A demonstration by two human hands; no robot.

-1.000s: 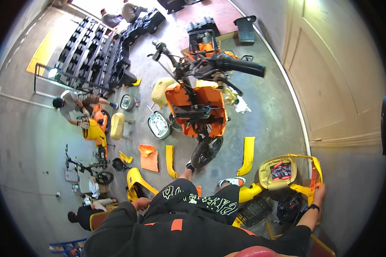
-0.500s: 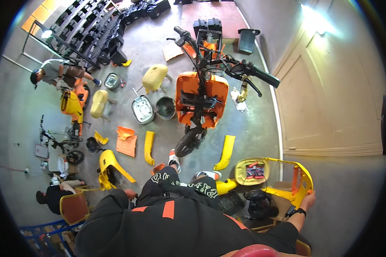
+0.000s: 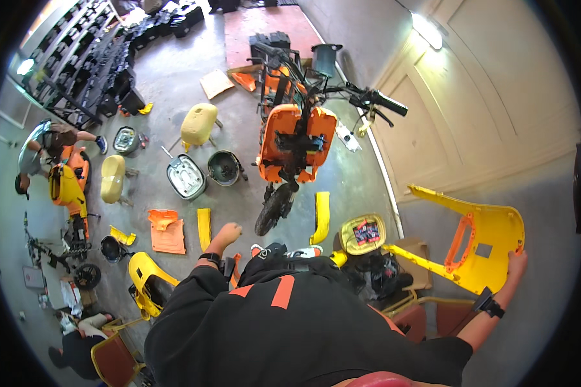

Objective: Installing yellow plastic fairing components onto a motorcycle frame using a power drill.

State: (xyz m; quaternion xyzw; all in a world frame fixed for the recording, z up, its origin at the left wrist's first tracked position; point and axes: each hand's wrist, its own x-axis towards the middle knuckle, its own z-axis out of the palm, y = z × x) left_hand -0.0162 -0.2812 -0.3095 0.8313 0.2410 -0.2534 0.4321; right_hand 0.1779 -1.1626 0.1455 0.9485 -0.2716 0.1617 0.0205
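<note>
My right hand (image 3: 516,258) grips the outer edge of a large yellow curved body panel (image 3: 494,258), raised at the right, with an orange slotted insert (image 3: 455,258) and two long arms. My left hand (image 3: 229,232), loosely curled with nothing visible in it, hangs out in front of me, beside a narrow yellow strip (image 3: 204,226) lying on the floor. Beyond it stands a partly stripped bike with an orange front panel (image 3: 277,142), exposed handlebars and a front wheel (image 3: 268,213). Another yellow strip (image 3: 321,216) lies right of the wheel, near a cream box (image 3: 361,232) of small items.
Chairs (image 3: 115,358) stand behind me. Yellow (image 3: 145,277) and orange panels (image 3: 168,235), foam seats (image 3: 197,126) and helmet-like shells (image 3: 224,168) lie around the floor. Two co-workers (image 3: 45,142) are at the left, one by an orange-yellow scooter (image 3: 68,190). A wall with doors (image 3: 471,109) borders the right.
My right hand has lifted the yellow panel up and outward, tilting it broadside. My left hand has swung forward and up from beside my hip. The view has shifted.
</note>
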